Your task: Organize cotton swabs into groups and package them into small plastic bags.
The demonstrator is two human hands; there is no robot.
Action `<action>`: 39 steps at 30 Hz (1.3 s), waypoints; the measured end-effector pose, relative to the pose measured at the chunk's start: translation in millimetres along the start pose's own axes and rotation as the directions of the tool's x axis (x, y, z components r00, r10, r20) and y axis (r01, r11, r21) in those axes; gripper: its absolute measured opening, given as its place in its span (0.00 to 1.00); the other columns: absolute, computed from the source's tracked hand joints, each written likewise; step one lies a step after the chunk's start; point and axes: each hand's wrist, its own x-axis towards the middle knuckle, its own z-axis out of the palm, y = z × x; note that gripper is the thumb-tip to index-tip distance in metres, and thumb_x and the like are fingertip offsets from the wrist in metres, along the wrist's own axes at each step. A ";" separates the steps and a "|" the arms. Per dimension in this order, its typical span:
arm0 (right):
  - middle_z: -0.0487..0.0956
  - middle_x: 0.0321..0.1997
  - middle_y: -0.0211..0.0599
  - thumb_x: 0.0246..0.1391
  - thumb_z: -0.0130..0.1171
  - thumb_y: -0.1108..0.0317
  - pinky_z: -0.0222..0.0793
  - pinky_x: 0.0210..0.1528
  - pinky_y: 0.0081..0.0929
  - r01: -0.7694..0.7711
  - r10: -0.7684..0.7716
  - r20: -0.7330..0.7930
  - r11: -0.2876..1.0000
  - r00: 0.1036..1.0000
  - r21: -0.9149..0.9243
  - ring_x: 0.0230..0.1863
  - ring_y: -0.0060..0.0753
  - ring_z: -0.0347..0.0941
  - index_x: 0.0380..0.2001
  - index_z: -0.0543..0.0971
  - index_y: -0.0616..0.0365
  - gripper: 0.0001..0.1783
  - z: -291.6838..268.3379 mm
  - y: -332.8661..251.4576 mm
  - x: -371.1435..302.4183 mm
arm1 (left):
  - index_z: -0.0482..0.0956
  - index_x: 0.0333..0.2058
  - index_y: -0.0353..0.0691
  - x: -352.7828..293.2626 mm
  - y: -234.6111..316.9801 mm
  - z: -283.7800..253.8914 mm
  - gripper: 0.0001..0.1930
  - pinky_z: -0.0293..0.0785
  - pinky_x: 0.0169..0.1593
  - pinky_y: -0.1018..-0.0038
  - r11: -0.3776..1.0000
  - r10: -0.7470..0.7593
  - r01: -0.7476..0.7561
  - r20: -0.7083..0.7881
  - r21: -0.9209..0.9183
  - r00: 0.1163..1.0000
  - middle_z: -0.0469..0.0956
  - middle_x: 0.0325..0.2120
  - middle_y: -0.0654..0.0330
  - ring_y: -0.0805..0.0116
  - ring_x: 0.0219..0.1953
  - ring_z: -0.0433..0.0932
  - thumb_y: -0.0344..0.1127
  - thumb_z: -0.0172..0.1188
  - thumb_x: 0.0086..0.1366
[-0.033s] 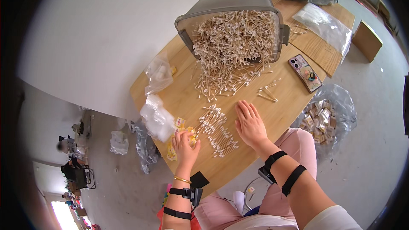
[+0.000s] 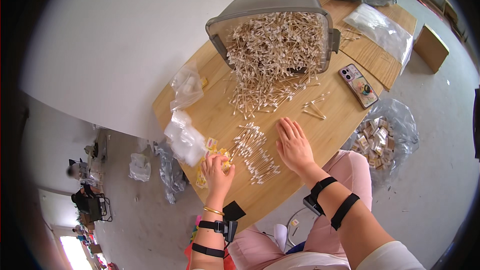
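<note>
Cotton swabs lie in a loose, ladder-like band on the bench, between the two hands and toward the near left corner; the side-by-side spread probably makes single swabs easy to separate. The left hand, near the left edge, is half curled with the thumb apart, over yellow cards; whether it grips one cannot be told. The right hand lies palm down near the front edge, fingers extended and nothing visibly gripped, perhaps as a steadying rest.

Clear bags crowd the left edge, beside the cards, and limit room there. Beyond, a grey bin is tipped on its side toward the back edge, its mouth facing the person, so that the swab heap spreads forward and occupies the middle. Stray swabs and a phone lie toward the front edge, right of the heap. On the floor below that edge, a plastic sack holds small packets.
</note>
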 end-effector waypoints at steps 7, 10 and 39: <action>0.63 0.74 0.42 0.66 0.47 0.59 0.43 0.80 0.39 0.005 -0.005 -0.003 1.000 1.000 -0.008 0.78 0.39 0.51 0.68 0.66 0.64 0.31 -1.4 -0.9 0.9 | 0.81 0.31 0.49 10.0 5.8 3.7 0.08 0.62 0.60 0.57 0.986 0.047 -0.037 -0.057 0.163 0.997 0.74 0.41 0.62 0.57 0.51 0.71 0.35 0.72 0.53; 0.63 0.74 0.42 0.67 0.47 0.59 0.43 0.80 0.39 -0.001 0.001 0.000 1.000 1.000 0.000 0.78 0.39 0.51 0.68 0.66 0.64 0.31 -0.9 -1.0 0.9 | 0.80 0.27 0.49 20.1 11.1 5.4 0.07 0.62 0.59 0.57 0.978 0.053 -0.036 -0.081 0.205 0.995 0.75 0.39 0.63 0.58 0.49 0.72 0.36 0.72 0.54; 0.75 0.47 0.40 0.50 0.57 0.79 0.66 0.58 0.39 0.013 0.029 -0.119 0.941 0.992 0.337 0.53 0.46 0.69 0.51 0.80 0.59 0.22 38.4 -30.3 61.7 | 0.82 0.40 0.43 35.9 19.0 34.4 0.09 0.70 0.48 0.59 0.983 -0.154 0.135 -0.159 -0.126 0.975 0.79 0.36 0.61 0.57 0.43 0.77 0.28 0.64 0.60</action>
